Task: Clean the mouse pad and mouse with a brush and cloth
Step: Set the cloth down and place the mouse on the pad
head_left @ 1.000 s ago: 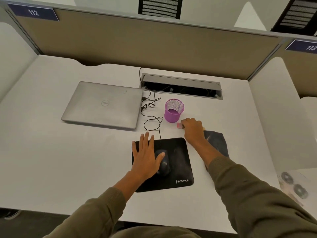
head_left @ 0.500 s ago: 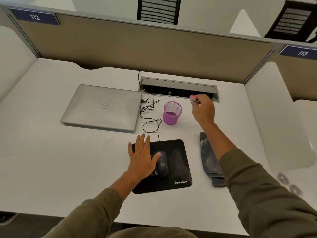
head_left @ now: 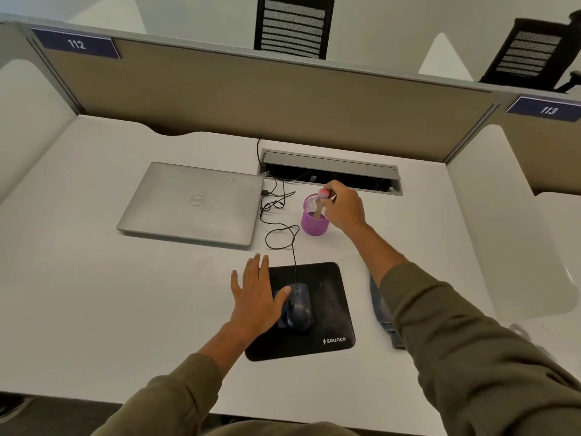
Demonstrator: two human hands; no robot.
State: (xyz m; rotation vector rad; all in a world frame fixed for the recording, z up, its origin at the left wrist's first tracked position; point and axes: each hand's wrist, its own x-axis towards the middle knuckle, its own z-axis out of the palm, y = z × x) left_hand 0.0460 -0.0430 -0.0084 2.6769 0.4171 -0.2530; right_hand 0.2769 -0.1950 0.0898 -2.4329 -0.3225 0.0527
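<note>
A black mouse pad (head_left: 327, 322) lies near the desk's front edge with a dark wired mouse (head_left: 298, 308) on it. My left hand (head_left: 256, 297) rests flat with straight fingers on the pad's left edge, its thumb touching the mouse. My right hand (head_left: 344, 206) grips a small brush (head_left: 321, 204) with a pink top, held upright over the purple mesh cup (head_left: 312, 223), its lower end inside the cup's rim. A dark folded cloth (head_left: 382, 313) lies right of the pad, mostly hidden under my right forearm.
A shut silver laptop (head_left: 191, 202) lies at the left. The mouse cable (head_left: 276, 221) loops between laptop and cup. An open cable tray (head_left: 330, 173) sits at the back, before the partition wall (head_left: 251, 99).
My right hand picked the brush up from beside the cup, lifted it toward the cable tray, then brought it over the purple cup. My left hand stayed on the pad.
</note>
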